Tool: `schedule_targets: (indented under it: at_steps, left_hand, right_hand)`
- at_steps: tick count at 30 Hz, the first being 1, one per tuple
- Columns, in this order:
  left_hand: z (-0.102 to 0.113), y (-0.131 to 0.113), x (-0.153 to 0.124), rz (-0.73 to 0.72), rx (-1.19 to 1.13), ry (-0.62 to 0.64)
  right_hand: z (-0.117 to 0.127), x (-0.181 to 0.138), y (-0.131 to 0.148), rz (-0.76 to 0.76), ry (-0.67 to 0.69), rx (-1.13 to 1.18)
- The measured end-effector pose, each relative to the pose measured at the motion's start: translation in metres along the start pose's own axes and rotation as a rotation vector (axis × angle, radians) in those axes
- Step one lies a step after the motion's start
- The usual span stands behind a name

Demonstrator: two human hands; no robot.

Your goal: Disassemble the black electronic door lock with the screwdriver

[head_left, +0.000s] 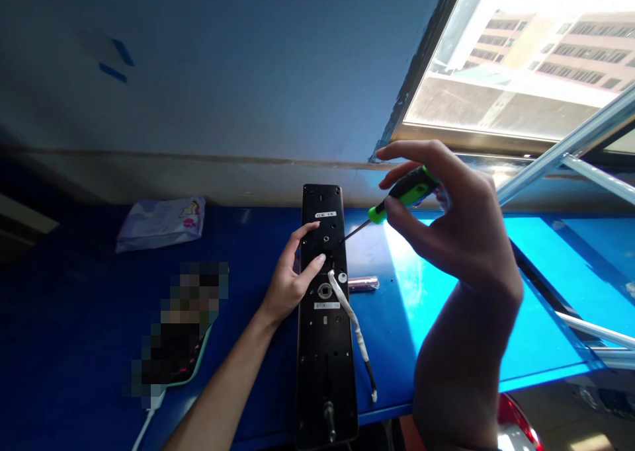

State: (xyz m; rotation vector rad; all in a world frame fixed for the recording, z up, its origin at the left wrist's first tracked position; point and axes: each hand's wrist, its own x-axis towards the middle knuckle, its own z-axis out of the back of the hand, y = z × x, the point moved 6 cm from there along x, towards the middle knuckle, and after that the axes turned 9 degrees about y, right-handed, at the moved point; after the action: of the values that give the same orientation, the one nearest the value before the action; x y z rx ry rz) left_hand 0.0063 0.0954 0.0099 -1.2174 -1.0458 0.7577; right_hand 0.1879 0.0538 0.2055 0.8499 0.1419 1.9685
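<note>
A long black door lock panel (325, 345) lies back side up on the blue table, its near end reaching toward me. My left hand (296, 272) is closed on the panel's left side, with thumb and fingers resting on its back face. In my right hand (456, 219) is a green and black screwdriver (407, 193), held between thumb and fingers. Its thin shaft slants down left, and the tip is at the panel's right edge; whether it touches a screw I cannot tell. A white-sleeved cable (353, 319) runs from the panel and hangs over its right side. A shiny handle (364, 284) sticks out to the right.
On the blue table (248, 252) a light purple packet (161, 223) lies at the back left. A phone (181, 332), partly blurred out, lies left with a white charging cable (143, 428). A metal ladder-like frame (580, 140) leans at right beside the window (526, 61).
</note>
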Motion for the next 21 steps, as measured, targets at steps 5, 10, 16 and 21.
schedule_targets:
  at_steps: [5, 10, 16, 21]
  left_hand:
    - [0.004, -0.008, -0.004, -0.070, 0.228, -0.055]
    - [0.001, -0.046, 0.000, -0.264, 0.709, -0.088]
    - [-0.020, -0.076, 0.029, -0.367, 1.001, 0.117]
    - [-0.033, -0.074, 0.039, -0.339, 1.083, 0.220]
  right_hand:
    - [0.008, -0.002, -0.002, 0.002, -0.050, 0.015]
    - [0.016, -0.007, -0.004, -0.007, -0.095, 0.016]
    - [0.017, -0.008, -0.003, -0.001, -0.047, 0.018]
    - [0.018, -0.007, -0.005, 0.049, -0.049, 0.021]
